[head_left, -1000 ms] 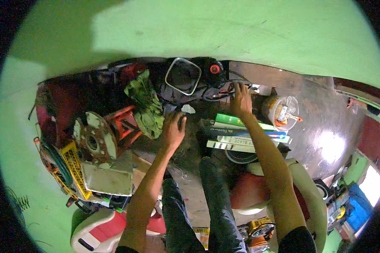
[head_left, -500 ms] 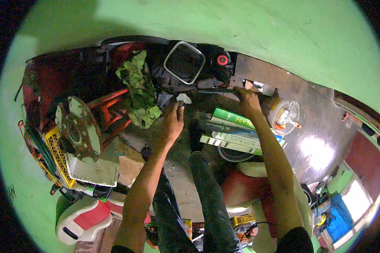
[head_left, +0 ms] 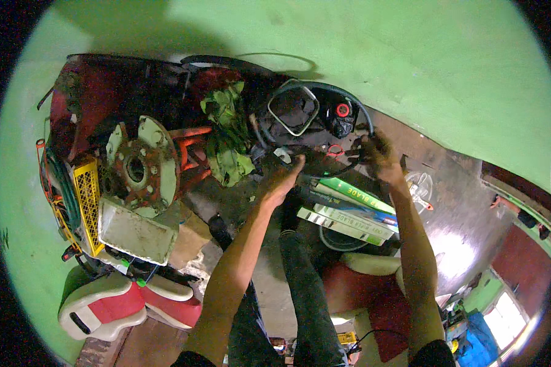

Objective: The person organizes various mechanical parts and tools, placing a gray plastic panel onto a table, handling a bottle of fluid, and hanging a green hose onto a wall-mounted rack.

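Note:
A dark, thin hose (head_left: 355,98) is bent into a loop in front of me, beyond the stacked boxes. My right hand (head_left: 384,160) is closed round the loop's right side. On its lower left side is my left hand (head_left: 281,183), thumb raised, the other fingers mostly hidden behind the hose; it appears to grip it. A small pale piece (head_left: 283,155) shows just beyond the left thumb. Through the loop I see a square silver-rimmed frame (head_left: 316,116) on black material and a red ring-shaped cap (head_left: 343,110).
Long green and white boxes (head_left: 349,224) lie stacked below the hands. Left are crumpled green cloth (head_left: 226,162), a rusty round metal hub (head_left: 159,165), a yellow crate (head_left: 87,202) and a red-white seat (head_left: 113,306). A clear tub (head_left: 423,183) with a brush stands right.
The hose has come up into a wide loop between my hands, where before a thin dark length lay at my right hand. Both hands have shifted right and nearer me.

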A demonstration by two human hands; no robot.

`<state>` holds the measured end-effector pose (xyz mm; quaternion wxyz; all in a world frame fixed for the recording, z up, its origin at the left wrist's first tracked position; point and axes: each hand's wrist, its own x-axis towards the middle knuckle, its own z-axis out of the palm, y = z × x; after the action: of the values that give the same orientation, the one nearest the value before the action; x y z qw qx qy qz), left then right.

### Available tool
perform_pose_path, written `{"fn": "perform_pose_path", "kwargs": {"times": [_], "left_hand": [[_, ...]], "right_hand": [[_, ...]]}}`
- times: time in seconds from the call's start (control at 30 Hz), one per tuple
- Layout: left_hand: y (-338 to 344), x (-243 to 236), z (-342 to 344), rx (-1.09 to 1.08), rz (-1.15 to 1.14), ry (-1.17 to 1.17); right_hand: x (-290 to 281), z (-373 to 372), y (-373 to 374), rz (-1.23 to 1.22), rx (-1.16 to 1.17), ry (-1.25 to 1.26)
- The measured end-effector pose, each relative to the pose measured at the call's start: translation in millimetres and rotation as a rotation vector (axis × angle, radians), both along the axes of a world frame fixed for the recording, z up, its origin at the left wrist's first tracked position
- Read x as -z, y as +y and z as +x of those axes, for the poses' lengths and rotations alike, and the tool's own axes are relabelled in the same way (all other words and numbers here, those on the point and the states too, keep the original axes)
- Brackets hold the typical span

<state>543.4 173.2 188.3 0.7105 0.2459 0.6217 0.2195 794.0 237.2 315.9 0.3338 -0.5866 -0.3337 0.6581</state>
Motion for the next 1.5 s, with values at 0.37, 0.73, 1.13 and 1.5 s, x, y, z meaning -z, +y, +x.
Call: {"fn": "perform_pose_path", "kwargs": {"times": [0.37,0.73,1.13,1.5], "left_hand": [[-53.9,-185.0,-45.6,-0.048,0.356,0.226],[-237.5,-441.5,-184.2,0.481,0.504,0.386],[-515.9,-747.8,-365.1,-0.134,0.699,0.712],[-623.0,-783.7,-415.2,-0.500,0.850,0.880]], "right_hand": [[-80.6,-19.6,-93.6,0.058,-0.252,-0.448],[-326.3,-166.6,-260.4,0.857,-0.477,-0.836],[-620.0,-386.4,-436.9,1.212,-0.944,-0.475],[-673.9,-482.3,-485.7,1.650,-0.862,-0.055]]}}
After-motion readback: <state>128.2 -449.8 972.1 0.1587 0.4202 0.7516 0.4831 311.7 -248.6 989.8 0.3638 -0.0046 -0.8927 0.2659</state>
